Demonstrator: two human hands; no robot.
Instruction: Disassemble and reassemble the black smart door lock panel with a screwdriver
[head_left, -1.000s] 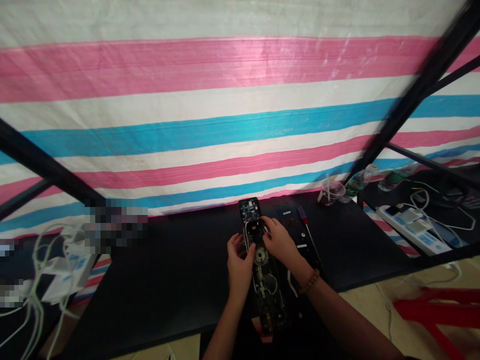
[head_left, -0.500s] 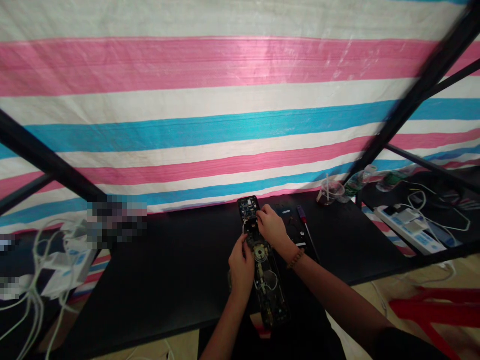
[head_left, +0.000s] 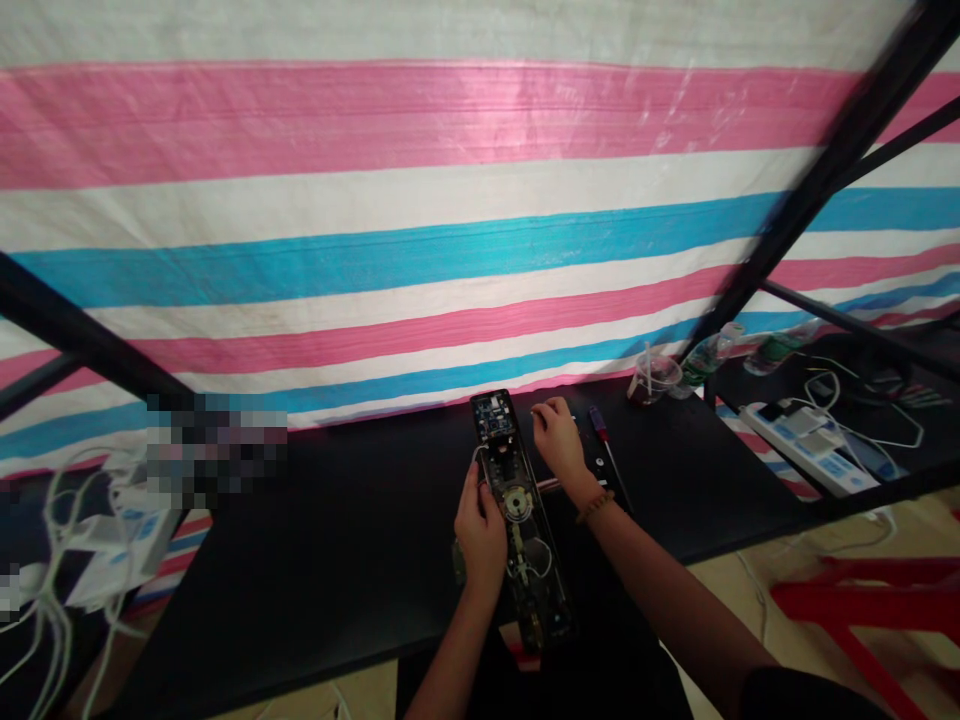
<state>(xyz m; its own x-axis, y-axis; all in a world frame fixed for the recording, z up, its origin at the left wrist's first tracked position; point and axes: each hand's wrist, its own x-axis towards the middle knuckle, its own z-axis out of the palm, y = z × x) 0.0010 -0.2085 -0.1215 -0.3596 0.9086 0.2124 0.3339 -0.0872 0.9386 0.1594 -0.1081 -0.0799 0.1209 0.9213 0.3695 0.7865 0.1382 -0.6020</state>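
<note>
The right hand has moved off the circuit board since the earlier frame and now hangs just to the right of the device's far end, while the left hand keeps its place along the left side. That leaves the board's face uncovered and the left hand alone beside the work, so the contact at the board seems, in my judgement, to be paused.

On the black table, the opened black device lies lengthwise, its board end toward the striped sheet and its other end toward the person. The right forearm slants in from the lower right, wrist bent and knuckles up; the left forearm rises more steeply from below. The right fingers are drawn together in a narrow bunch, and whether they pinch anything small cannot be told. The left thumb and forefinger curve close together at the device's edge; whether they grip it is unclear. A screwdriver lies to the right of the right hand, apart from it. Smallest of all, a thin white wire loops inside the housing.
</note>
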